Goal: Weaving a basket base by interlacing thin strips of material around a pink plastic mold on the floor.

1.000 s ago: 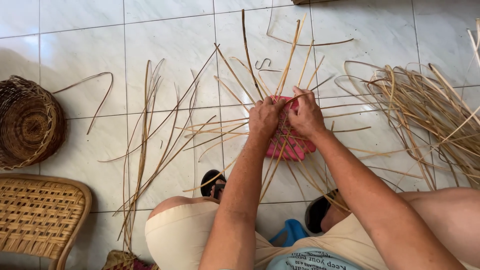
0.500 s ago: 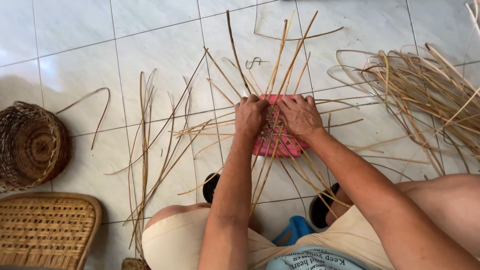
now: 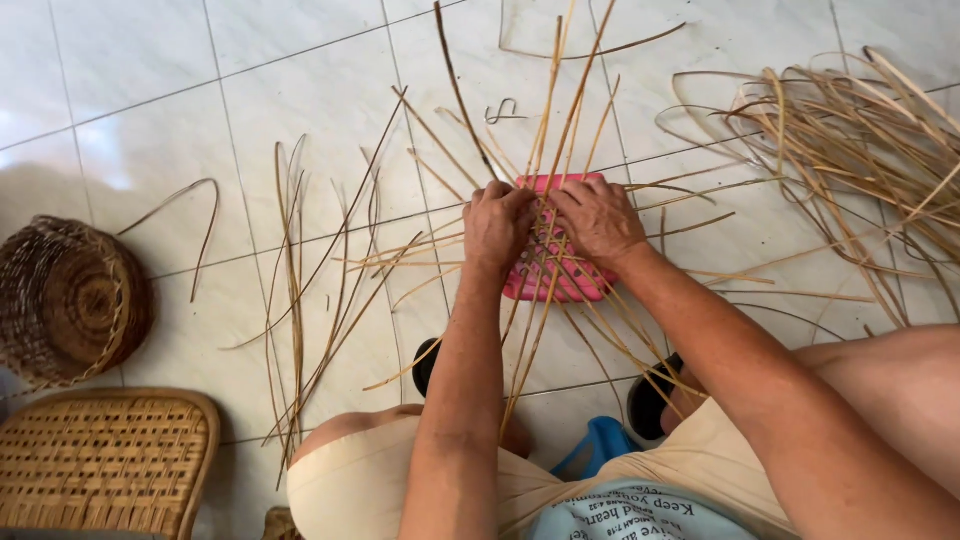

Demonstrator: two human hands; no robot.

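Observation:
My left hand and my right hand sit side by side over a pink plastic basket on the tiled floor. Both hands pinch thin cane strips that cross over the basket and fan out upward and sideways. The fingers are curled around the strips where they meet. Part of the pink basket is hidden under my hands and the strips. My knees frame the bottom of the view.
A loose pile of cane strips lies at the right. More strips lie on the floor at the left. A dark woven basket lies on its side at far left, and a woven rattan stool stands below it.
The view has shifted, so the hands and pink basket appear higher in the frame. Both hands stay on the strips over the basket, with small finger movements.

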